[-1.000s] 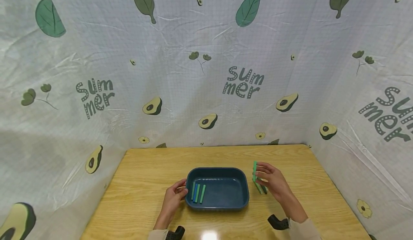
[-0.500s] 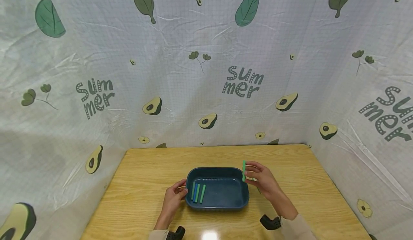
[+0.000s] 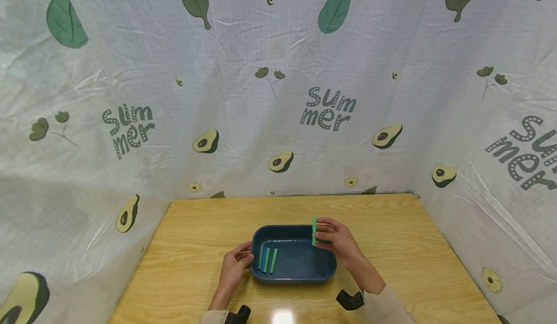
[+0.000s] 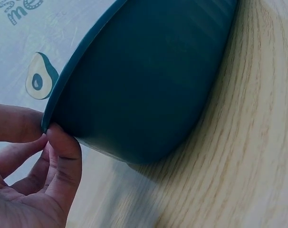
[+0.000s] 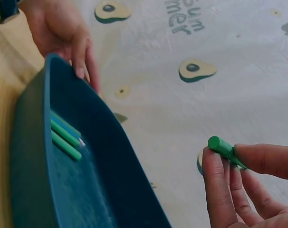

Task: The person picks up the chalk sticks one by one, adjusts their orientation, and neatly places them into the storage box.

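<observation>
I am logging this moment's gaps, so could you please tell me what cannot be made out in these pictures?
- Tray inside: left wrist view shows only its outer wall.
- Sticks in the tray: too small in the head view to count surely; partly overlapped in the right wrist view.
- Green stick: its far end is hidden by the right hand's fingers.
- Left hand: its grip on the rim is partly cut off in the left wrist view.

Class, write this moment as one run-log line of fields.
left hand: holds tray rim | right hand: pinches green stick above tray | in tray: three sticks | table: wooden
</observation>
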`<state>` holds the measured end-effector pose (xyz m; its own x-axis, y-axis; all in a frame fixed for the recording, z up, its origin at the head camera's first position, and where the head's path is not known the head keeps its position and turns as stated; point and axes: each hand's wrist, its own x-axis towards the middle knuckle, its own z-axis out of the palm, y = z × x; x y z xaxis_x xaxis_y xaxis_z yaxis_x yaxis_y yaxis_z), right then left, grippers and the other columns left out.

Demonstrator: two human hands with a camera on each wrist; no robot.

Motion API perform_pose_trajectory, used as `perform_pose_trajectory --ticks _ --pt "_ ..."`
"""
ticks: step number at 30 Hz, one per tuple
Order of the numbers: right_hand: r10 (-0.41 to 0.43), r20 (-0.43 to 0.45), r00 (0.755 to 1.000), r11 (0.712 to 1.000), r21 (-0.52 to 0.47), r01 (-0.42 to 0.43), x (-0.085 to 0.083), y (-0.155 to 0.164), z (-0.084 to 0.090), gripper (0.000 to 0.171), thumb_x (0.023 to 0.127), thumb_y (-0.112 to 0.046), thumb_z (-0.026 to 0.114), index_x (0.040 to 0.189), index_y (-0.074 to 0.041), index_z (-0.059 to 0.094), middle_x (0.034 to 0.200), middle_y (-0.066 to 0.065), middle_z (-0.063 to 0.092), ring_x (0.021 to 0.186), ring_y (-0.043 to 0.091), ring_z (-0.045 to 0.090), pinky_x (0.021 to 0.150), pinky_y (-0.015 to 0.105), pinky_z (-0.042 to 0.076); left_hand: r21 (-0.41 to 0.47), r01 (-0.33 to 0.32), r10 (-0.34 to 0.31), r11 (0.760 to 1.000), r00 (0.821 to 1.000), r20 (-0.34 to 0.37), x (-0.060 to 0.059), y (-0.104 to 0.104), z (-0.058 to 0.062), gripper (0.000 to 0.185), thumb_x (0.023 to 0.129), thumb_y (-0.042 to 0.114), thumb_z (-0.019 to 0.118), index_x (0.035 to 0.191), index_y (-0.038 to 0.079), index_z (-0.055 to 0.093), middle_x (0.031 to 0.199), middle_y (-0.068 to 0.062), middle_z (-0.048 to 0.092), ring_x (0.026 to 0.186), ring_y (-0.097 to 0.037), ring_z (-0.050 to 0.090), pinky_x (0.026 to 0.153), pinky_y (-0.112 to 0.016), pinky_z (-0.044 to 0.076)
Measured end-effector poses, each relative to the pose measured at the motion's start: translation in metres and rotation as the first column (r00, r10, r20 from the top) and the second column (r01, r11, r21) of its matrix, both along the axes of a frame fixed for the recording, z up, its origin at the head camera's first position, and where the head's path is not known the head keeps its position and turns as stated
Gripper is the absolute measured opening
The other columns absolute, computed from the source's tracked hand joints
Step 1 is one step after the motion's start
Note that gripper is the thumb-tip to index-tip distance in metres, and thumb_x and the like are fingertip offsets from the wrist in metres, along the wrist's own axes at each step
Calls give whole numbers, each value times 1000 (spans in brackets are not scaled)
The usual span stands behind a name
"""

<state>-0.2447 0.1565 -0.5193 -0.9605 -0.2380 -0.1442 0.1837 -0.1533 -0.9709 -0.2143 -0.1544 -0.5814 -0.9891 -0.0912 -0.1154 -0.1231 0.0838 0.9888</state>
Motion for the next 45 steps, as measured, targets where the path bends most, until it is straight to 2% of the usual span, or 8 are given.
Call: perform_pose_trajectory --ticks 12,19,24,31,38,45 --pt "-8 36 999 1000 28 7 -4 -39 -19 50 91 -8 66 136 1 47 115 8 63 98 17 64 86 40 57 -6 3 -3 1000 1000 11 -1 -1 1 42 94 0 58 136 -1 55 129 -22 57 102 -19 59 79 -29 56" --pt "-9 64 998 1000 13 8 -2 -57 -27 49 90 -3 64 135 6 46 115 13 63 94 17 66 86 43 57 2 4 -4 1000 1000 16 -2 -1 1 42 93 -1 58 135 -2 56 128 -23 57 99 -17 59 76 -29 56" --pt "4 77 997 1000 15 -5 -5 -66 -35 45 89 0 64 131 6 49 108 9 64 89 16 66 84 44 58 12 5 -5 1000 1000 5 -3 -1 1 42 93 -1 58 135 -2 56 127 -24 57 97 -15 60 73 -26 55" --pt "13 115 993 998 60 -20 -4 -78 -44 41 86 1 65 125 3 54 107 10 63 86 17 66 81 45 59 7 12 -12 1000 1000 18 -2 -2 1 42 93 -1 58 135 -2 56 127 -23 57 98 -16 60 74 -26 55" --pt "10 149 989 994 107 -26 -6 -82 -53 38 85 1 65 122 3 55 91 10 65 79 17 66 76 42 60 13 9 -9 1000 1000 10 -3 -2 1 42 93 -2 58 134 -2 56 126 -23 57 96 -15 59 73 -25 54" --pt "14 161 987 988 151 -39 -5 -84 -59 42 83 1 66 123 5 55 83 8 64 75 17 66 71 40 60 32 14 -14 999 1000 -4 -2 -1 -1 43 92 -3 58 135 -5 55 125 -25 58 95 -12 59 73 -26 55"
